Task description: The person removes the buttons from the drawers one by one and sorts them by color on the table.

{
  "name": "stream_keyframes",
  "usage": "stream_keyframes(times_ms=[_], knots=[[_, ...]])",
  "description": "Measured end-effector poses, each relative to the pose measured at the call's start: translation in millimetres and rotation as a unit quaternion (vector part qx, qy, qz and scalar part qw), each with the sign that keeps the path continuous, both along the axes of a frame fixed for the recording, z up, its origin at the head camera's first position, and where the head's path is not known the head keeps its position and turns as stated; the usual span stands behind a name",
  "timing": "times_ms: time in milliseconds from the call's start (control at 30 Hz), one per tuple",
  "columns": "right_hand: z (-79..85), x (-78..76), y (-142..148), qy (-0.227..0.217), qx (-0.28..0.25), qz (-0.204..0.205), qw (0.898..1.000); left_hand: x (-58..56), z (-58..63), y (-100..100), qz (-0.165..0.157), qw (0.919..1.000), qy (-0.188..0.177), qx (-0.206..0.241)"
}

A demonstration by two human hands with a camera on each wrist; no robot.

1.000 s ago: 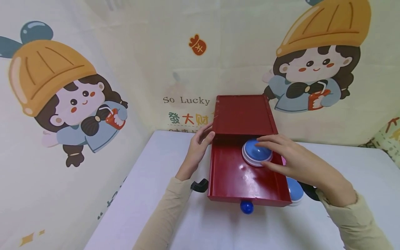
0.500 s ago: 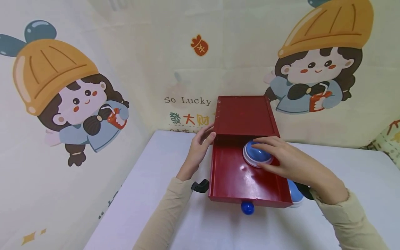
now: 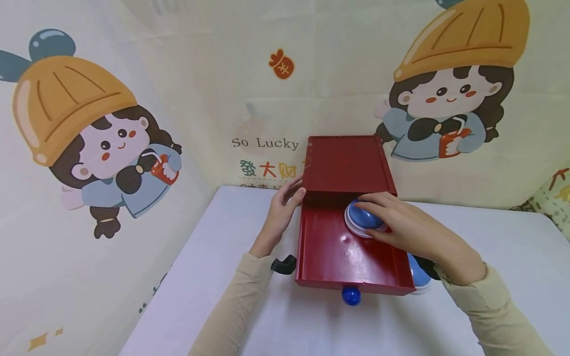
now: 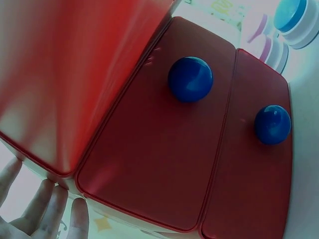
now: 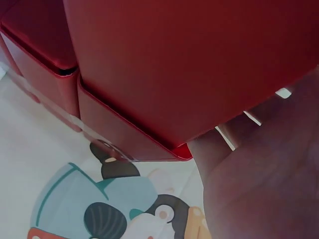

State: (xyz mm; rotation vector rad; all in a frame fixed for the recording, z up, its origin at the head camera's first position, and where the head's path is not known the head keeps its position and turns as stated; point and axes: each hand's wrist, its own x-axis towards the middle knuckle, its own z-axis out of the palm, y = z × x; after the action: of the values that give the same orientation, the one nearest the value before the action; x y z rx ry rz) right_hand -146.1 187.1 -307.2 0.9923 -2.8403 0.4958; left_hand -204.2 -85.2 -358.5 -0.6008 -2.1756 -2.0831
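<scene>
A red drawer cabinet [image 3: 349,163] stands against the back wall, its top drawer [image 3: 329,262] pulled out towards me. Inside that drawer, near the back right, sits a domed blue push button [image 3: 361,215] on a white base. My right hand [image 3: 407,225] reaches over the drawer's right side and grips the button, fingers over the dome and thumb at its near edge. My left hand [image 3: 279,212] rests with extended fingers against the cabinet's left side. In the right wrist view the drawer wall hides the button and fingertips.
A blue knob [image 3: 351,296] sticks out from the drawer front. Lower drawers with blue knobs [image 4: 190,79] are closed. A second blue button [image 3: 420,274] lies on the white table [image 3: 249,217] right of the cabinet, near pink-and-white ones [image 4: 273,52].
My right hand has shifted left and its fingers have closed in on the blue push button. The left hand stays against the cabinet.
</scene>
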Motion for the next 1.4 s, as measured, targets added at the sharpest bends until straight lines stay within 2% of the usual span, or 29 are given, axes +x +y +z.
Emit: stream_keyframes(times_ms=[500, 1400], knots=[[-4.1, -4.5, -4.3, 0.034, 0.047, 0.022, 0.998, -0.1, 0.6, 0.3, -0.002, 0.9999, 0.003, 0.009], [-6.4, -9.7, -15.0, 0.076, 0.088, 0.014, 0.993, -1.3, -1.3, 0.4, 0.002, 1.0, 0.003, 0.004]])
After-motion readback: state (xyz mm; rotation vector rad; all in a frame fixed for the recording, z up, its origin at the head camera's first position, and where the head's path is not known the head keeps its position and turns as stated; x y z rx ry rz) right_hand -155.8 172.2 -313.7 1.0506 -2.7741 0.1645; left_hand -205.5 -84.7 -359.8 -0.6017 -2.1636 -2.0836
